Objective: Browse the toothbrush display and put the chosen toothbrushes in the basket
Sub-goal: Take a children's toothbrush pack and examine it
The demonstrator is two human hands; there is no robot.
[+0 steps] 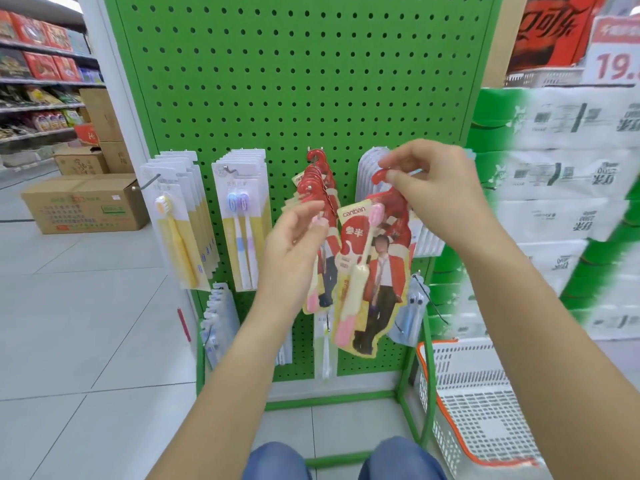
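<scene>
right hand [433, 188] pinching red toothbrush pack [372, 271], left hand [294, 244] hiding hung packs [317, 188]

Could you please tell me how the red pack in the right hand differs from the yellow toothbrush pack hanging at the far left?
The red pack is off its hook, pinched at the top by the right hand; the yellow toothbrush pack hangs on a peg. The red pack has an irregular cut-out outline; the yellow toothbrush pack is a plain rectangle. Both hold toothbrushes head up.

The red toothbrush pack [372, 268] I'm holding up reads "canban" in white near its top. The price sign [614, 50] at upper right shows a red "19."
</scene>
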